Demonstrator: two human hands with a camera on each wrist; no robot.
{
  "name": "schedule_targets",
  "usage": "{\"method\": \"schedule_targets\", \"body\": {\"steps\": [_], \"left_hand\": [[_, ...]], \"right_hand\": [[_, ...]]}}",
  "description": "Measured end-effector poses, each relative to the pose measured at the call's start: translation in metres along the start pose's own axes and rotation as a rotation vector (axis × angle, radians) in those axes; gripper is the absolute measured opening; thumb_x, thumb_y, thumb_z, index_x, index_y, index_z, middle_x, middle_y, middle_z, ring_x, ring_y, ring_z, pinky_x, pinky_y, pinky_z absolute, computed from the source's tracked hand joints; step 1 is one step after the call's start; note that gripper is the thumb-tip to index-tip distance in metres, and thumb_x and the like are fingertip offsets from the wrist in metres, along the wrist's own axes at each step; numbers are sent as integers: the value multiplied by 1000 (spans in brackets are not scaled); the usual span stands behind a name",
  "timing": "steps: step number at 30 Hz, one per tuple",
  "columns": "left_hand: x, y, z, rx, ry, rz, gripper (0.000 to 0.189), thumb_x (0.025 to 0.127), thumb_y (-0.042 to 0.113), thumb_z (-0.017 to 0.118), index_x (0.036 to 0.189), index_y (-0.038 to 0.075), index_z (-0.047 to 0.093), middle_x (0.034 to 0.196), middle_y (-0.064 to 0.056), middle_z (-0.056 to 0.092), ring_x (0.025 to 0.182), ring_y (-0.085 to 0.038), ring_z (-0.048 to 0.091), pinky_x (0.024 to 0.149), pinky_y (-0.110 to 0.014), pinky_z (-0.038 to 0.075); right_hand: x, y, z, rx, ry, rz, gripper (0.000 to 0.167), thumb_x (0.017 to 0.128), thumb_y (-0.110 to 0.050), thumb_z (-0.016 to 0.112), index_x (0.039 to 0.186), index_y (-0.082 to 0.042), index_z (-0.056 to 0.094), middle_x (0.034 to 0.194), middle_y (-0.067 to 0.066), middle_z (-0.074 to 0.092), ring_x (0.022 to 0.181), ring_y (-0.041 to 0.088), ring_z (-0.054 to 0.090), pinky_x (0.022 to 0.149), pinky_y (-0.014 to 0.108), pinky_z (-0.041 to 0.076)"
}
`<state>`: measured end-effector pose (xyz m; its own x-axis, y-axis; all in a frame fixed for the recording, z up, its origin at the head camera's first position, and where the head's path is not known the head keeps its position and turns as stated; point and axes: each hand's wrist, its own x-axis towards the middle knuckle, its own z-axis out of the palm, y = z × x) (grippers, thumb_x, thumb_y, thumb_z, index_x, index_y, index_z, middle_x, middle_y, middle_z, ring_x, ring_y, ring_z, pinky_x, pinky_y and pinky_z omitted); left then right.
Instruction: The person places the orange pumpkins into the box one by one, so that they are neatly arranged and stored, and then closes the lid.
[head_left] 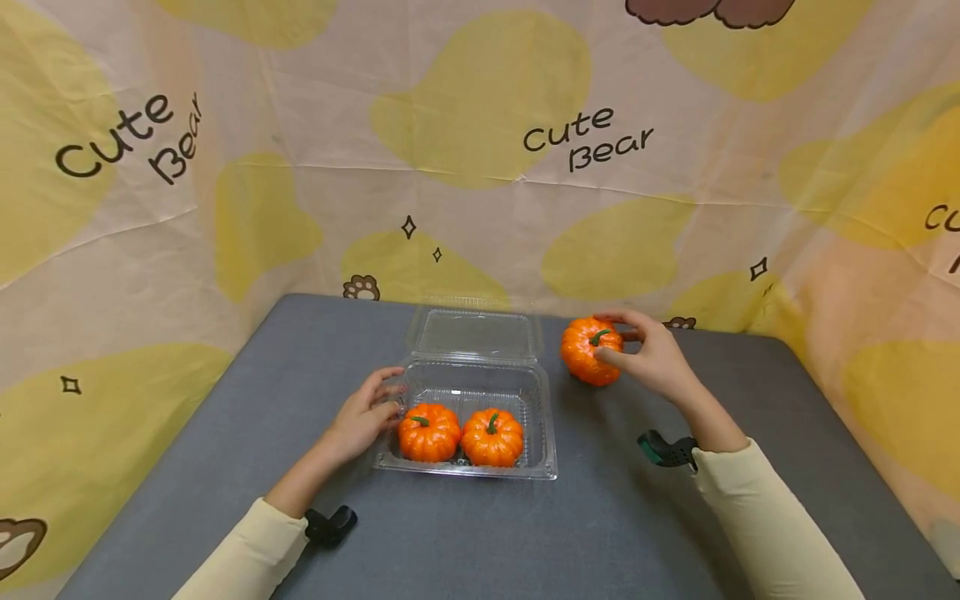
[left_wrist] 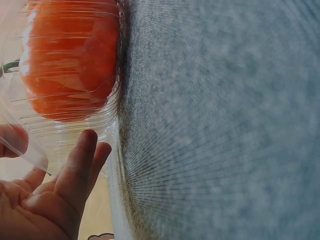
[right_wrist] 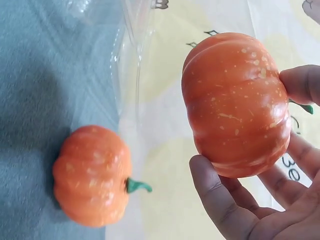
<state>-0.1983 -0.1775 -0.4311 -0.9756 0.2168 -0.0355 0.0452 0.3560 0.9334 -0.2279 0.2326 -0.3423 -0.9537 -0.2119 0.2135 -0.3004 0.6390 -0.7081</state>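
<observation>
My right hand point(head_left: 656, 362) holds an orange toy pumpkin point(head_left: 579, 348) with a green stem, thumb on one side and fingers on the other, above the table right of a clear plastic clamshell box point(head_left: 542, 417). In the right wrist view, another pumpkin point(right_wrist: 92, 175) sits on the table lower than the held one; the head view mostly hides it. Two pumpkins stand side by side along the near side of the box, a left one point(head_left: 429, 433) and a right one point(head_left: 492, 437). My left hand point(head_left: 358, 423) rests its loosely extended fingers at the box's left wall.
The box's clear lid point(head_left: 474, 333) lies folded back toward the far edge of the grey table point(head_left: 480, 533). Behind the table hangs a printed cloth point(head_left: 465, 108) with yellow patches and lettering. A dark band with a small device point(head_left: 663, 450) sits at each wrist.
</observation>
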Motion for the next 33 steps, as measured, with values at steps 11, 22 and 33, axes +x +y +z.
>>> {"method": "schedule_targets", "body": {"steps": [11, 22, 33], "left_hand": [[1, -2, 2, 17, 12, 6, 51, 93, 1, 46, 143, 7, 36, 138, -30, 49, 113, -40, 59, 85, -42, 57], [2, -2, 1, 24, 11, 10, 50, 94, 2, 45, 143, 8, 36, 139, -30, 48, 114, -39, 59, 86, -42, 57], [1, -2, 0, 9, 0, 11, 50, 95, 2, 45, 144, 7, 36, 140, -29, 47, 113, -38, 60, 86, -42, 56]], "right_hand": [[10, -15, 18, 37, -58, -26, 48, 84, -23, 73, 130, -17, 59, 136, 13, 52, 119, 39, 54, 84, 47, 54], [19, -35, 38, 35, -91, -103, 48, 79, -18, 76, 125, -18, 62, 122, 12, 58, 103, 30, 61, 76, 34, 56], [29, -51, 61, 43, -149, -163, 48, 78, -14, 76, 124, -11, 61, 126, 12, 56, 107, 32, 59, 77, 35, 59]]}}
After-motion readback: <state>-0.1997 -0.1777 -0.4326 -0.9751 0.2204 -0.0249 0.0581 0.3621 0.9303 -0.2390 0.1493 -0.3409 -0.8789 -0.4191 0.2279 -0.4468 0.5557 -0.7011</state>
